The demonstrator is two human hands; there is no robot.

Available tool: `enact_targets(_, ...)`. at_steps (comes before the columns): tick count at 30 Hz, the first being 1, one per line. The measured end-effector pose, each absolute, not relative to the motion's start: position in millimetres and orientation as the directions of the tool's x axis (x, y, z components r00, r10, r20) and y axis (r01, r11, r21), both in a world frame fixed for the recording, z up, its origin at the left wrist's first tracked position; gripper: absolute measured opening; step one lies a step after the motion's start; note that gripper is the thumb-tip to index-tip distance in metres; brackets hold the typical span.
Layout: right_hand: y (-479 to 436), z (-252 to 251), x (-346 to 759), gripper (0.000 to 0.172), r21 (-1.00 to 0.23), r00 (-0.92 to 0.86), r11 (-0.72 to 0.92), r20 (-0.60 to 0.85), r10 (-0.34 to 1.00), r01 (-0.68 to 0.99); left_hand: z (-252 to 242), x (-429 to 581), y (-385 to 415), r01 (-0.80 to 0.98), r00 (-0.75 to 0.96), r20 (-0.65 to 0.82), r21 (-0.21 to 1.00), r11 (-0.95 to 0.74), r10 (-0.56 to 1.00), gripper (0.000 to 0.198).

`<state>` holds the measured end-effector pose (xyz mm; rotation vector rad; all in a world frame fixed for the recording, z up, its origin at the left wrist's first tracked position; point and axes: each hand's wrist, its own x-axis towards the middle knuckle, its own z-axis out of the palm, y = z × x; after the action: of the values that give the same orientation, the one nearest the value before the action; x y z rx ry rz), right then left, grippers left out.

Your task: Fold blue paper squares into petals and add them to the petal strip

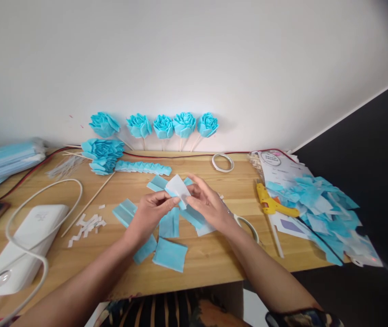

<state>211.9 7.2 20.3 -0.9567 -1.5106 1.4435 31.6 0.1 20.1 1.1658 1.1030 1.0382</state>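
Observation:
Between my two hands is a small piece of blue-and-white fabric point(177, 187), its white side facing up. My left hand point(153, 209) pinches its lower left edge between thumb and fingers. On the other side, my right hand point(209, 204) grips the right edge, with the thumb in front and the fingers partly behind it. Several cut blue fabric pieces lie on the table below and around the hands, among them a square piece point(170, 254) near the front and a folded-looking strip point(125, 212) to the left. Scissors point(248, 225) lie beside my right forearm, partly hidden.
Blue fabric roses on sticks point(184, 123) lean against the wall. At right are a yellow glue gun point(274, 204) and a heap of blue scraps point(320, 204). A tape roll point(222, 162) lies behind. At left are white paper bits point(90, 225) and a white power strip point(33, 240) with its cable.

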Motion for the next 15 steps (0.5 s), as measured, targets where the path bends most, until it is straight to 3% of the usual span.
enact_targets(15, 7.1, 26.0, 210.5, 0.055, -0.991, -0.295, 0.098, 0.065, 0.953, 0.096, 19.3, 29.9, 0.3, -0.054, 0.175, -0.077, 0.995, 0.088, 0.981, 0.023)
